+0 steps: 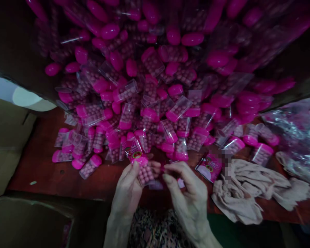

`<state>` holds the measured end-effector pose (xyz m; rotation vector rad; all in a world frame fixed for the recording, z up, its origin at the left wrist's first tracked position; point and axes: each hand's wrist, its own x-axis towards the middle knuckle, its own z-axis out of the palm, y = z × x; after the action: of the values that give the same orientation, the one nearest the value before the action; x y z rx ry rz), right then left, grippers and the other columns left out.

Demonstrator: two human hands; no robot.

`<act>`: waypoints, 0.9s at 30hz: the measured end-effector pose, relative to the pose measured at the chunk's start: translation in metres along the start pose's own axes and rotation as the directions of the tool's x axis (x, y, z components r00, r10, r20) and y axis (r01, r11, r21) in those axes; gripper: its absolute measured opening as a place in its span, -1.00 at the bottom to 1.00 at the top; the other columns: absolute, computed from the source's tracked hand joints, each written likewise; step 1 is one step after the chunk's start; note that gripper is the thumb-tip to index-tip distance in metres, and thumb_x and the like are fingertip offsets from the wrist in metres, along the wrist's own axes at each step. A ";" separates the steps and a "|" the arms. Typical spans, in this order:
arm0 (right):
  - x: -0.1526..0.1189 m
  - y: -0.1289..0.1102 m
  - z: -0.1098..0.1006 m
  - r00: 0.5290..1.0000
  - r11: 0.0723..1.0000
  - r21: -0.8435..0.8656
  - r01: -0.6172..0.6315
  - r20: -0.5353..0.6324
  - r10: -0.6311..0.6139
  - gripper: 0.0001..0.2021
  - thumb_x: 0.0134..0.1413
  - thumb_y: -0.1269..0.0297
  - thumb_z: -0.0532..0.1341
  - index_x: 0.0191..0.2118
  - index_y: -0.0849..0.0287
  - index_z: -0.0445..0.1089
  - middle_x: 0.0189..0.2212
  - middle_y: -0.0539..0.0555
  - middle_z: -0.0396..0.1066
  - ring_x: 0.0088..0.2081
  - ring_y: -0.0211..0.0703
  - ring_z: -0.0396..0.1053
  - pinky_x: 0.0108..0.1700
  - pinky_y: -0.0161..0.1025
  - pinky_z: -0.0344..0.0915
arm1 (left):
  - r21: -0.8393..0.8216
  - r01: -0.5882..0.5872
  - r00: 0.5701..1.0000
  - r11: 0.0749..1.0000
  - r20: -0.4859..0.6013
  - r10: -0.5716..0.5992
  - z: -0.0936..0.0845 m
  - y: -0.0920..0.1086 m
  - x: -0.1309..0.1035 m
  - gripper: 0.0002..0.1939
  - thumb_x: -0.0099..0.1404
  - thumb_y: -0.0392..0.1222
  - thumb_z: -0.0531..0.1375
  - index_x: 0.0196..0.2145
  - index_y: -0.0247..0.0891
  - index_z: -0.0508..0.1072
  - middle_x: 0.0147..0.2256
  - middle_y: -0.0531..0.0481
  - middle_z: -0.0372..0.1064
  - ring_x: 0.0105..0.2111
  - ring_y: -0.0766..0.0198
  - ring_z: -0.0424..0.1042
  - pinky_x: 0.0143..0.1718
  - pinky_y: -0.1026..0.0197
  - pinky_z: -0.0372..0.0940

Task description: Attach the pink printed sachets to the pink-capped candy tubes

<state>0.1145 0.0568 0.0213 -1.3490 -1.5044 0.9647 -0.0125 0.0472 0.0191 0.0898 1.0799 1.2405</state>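
Though transparent, a bead-filled container

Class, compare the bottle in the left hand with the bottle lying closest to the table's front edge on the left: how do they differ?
The held bottle is in the left hand; the table bottle lies on the red table. The held bottle has a printed pink wrapper at its far end; the table bottle shows a plain pink cap. Both have clear bodies full of small round balls.
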 end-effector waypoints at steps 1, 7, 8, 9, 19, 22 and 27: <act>-0.005 0.001 0.005 0.997 0.999 0.023 -0.033 0.069 0.031 -0.93 0.06 0.30 0.21 -0.30 0.15 0.38 -0.42 0.01 0.40 -0.39 -0.24 0.36 -0.36 -0.34 0.29 | -0.034 -0.019 0.998 0.999 -0.055 0.017 0.003 -0.001 0.000 -0.76 0.20 -0.11 0.15 -0.32 -0.35 0.50 -0.41 -0.11 0.48 -0.35 0.20 0.46 -0.28 0.19 0.33; -0.015 0.005 0.023 0.864 0.844 0.261 -0.468 0.336 0.375 -0.77 0.14 0.11 0.11 -0.34 0.18 0.31 -0.54 -0.05 0.32 -0.50 -0.31 0.27 -0.47 -0.37 0.21 | -0.064 -0.079 0.991 0.995 -0.112 0.071 0.012 -0.006 -0.006 -0.80 0.14 -0.12 0.21 -0.31 -0.26 0.52 -0.28 -0.09 0.50 -0.19 0.14 0.44 -0.14 0.13 0.31; -0.015 0.005 0.023 0.841 0.803 0.303 -0.513 0.366 0.399 -0.75 0.15 0.09 0.09 -0.35 0.18 0.29 -0.56 -0.07 0.28 -0.54 -0.33 0.24 -0.51 -0.39 0.18 | -0.050 -0.095 0.991 0.994 -0.097 0.090 0.013 -0.005 -0.008 -0.80 0.14 -0.13 0.21 -0.29 -0.24 0.52 -0.27 -0.10 0.50 -0.19 0.13 0.44 -0.15 0.13 0.32; -0.014 0.005 0.022 0.821 0.771 0.331 -0.544 0.401 0.407 -0.74 0.14 0.07 0.10 -0.36 0.18 0.28 -0.58 -0.09 0.24 -0.56 -0.35 0.21 -0.53 -0.40 0.15 | -0.039 -0.111 0.990 0.993 -0.091 0.107 0.013 -0.004 -0.009 -0.79 0.13 -0.12 0.22 -0.28 -0.24 0.52 -0.26 -0.11 0.50 -0.19 0.12 0.45 -0.16 0.13 0.33; -0.016 -0.008 0.014 0.798 0.761 0.316 -0.567 0.440 0.412 -0.73 0.11 0.07 0.14 -0.25 0.20 0.35 -0.52 -0.03 0.33 -0.60 -0.38 0.20 -0.55 -0.38 0.17 | 0.074 -0.087 0.986 0.993 -0.134 0.096 0.009 -0.004 -0.009 -0.70 0.09 -0.03 0.25 -0.33 -0.35 0.48 -0.36 -0.18 0.51 -0.38 0.14 0.48 -0.38 0.15 0.38; -0.018 -0.011 0.013 0.827 0.777 0.334 -0.533 0.401 0.395 -0.66 0.11 0.08 0.14 -0.05 0.15 0.32 -0.44 -0.01 0.40 -0.60 -0.37 0.21 -0.53 -0.36 0.22 | 0.067 -0.059 0.998 0.996 -0.028 0.061 0.001 0.000 -0.009 -0.71 0.05 -0.05 0.28 -0.36 -0.34 0.49 -0.30 -0.21 0.51 -0.35 0.08 0.48 -0.37 0.11 0.39; -0.018 -0.008 0.015 0.788 0.756 0.342 -0.558 0.504 0.353 -0.75 0.13 0.09 0.14 -0.30 0.20 0.35 -0.58 -0.04 0.35 -0.57 -0.34 0.31 -0.49 -0.37 0.26 | 0.009 -0.046 0.996 0.999 0.073 0.045 -0.004 0.007 -0.011 -0.58 0.09 0.10 0.22 -0.26 -0.31 0.50 -0.18 -0.25 0.48 -0.26 0.02 0.48 -0.49 0.20 0.37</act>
<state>0.0985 0.0380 0.0218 -1.2120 -1.0937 1.9152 -0.0197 0.0394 0.0275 0.1667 1.0262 1.2630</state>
